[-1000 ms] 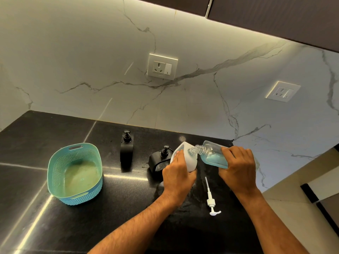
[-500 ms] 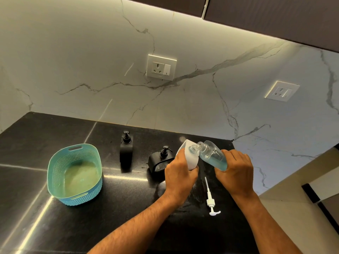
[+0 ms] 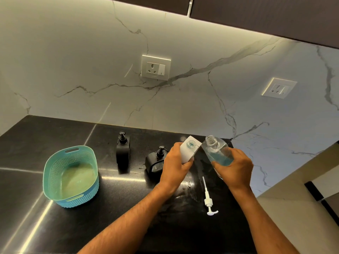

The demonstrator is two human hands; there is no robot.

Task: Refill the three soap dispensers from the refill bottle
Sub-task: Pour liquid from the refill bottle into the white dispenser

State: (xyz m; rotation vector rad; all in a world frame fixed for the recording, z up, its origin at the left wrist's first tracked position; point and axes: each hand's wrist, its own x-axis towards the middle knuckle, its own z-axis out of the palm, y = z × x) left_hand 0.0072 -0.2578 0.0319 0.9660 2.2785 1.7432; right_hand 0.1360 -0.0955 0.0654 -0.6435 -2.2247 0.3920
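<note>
Holding white dispenser (image 3: 187,153) in left hand (image 3: 175,166), refill bottle (image 3: 217,151) in right hand (image 3: 233,167); we note both necks up, just beside.

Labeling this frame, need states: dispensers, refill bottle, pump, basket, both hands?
White dispenser: uncapped, in left hand.
Refill bottle: uncapped, tilted neck-up, part full of blue soap, in right hand; not pouring.
White pump: removed, lying on counter.
Tall black dispenser: pump on, upright.
Short black dispenser: pump on, upright.
Basket: upright, empty.
</note>
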